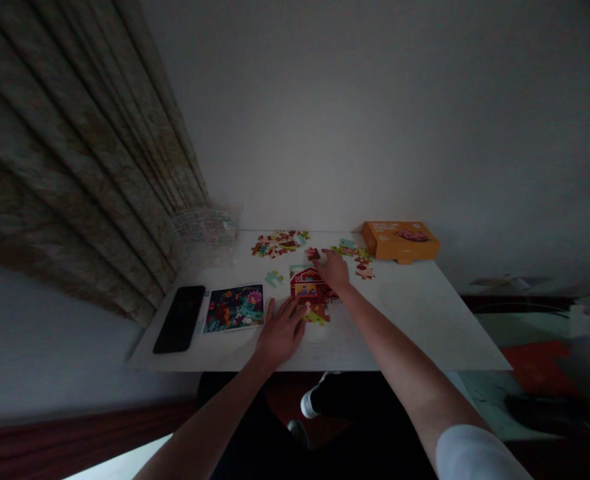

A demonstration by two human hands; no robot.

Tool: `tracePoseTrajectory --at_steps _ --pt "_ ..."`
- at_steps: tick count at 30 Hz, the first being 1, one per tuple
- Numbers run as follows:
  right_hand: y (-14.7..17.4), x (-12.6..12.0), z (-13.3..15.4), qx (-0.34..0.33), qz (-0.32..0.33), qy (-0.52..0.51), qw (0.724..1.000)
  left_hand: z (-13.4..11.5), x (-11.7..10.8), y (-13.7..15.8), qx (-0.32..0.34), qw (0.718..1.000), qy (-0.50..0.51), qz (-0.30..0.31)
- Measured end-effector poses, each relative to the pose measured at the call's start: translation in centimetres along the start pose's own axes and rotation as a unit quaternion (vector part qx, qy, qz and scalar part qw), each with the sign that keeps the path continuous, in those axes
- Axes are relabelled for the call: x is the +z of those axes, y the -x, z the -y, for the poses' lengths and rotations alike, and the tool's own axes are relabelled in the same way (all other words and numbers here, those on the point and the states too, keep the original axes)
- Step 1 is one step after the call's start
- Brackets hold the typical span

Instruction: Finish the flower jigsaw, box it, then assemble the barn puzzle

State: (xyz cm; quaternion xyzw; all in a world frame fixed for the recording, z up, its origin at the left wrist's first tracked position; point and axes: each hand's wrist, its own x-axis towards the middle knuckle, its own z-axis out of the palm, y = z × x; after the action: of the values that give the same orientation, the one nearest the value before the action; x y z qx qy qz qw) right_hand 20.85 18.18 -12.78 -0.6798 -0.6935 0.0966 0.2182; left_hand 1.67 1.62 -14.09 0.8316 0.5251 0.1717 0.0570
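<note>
My left hand [281,335] lies flat with its fingers apart, the fingertips at the lower left edge of a partly joined jigsaw puzzle [305,291] that pictures a red barn. My right hand [335,270] is over the puzzle's upper right, thumb and forefinger closed at the edge of a dark red puzzle piece [313,254]. Part of the puzzle is hidden under the right hand. A pale green piece [274,278] lies left of the puzzle. Right of my right hand are loose pieces [365,269] in pink and brown.
A heap of loose pieces [279,244] sits at the back of the white table [415,320]. An orange puzzle box [401,241] stands back right. At left lie a picture card [235,308], a black phone [179,320] and clear bubble wrap [207,233] by the curtain [85,153].
</note>
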Motion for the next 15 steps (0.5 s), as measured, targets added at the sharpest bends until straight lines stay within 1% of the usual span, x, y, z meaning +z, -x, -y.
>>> tracePoseTrajectory --at_steps 2,5,8,10,13,15 --pt "-1.9 0.6 0.2 -0.016 0.03 -0.002 0.999 0.0 0.1 0.0 0.001 1.0 0.001 -0.001" --pt "-4.0 1.2 0.2 -0.05 0.084 0.009 0.995 0.0 0.1 0.0 0.004 1.0 0.003 0.0" --pt "-5.4 1.4 0.0 -0.054 0.105 0.027 0.993 0.1 0.0 0.1 0.005 1.0 0.006 0.001" --pt "-6.2 1.4 0.1 -0.029 0.113 0.038 0.992 0.1 0.0 0.1 0.006 1.0 0.008 -0.001" --pt "-7.1 1.3 0.2 0.036 0.144 0.048 0.988 0.1 0.0 0.1 0.009 1.0 0.006 -0.002" --pt "-7.4 1.3 0.1 0.056 0.156 0.045 0.985 0.1 0.0 0.1 0.011 1.0 0.003 -0.005"
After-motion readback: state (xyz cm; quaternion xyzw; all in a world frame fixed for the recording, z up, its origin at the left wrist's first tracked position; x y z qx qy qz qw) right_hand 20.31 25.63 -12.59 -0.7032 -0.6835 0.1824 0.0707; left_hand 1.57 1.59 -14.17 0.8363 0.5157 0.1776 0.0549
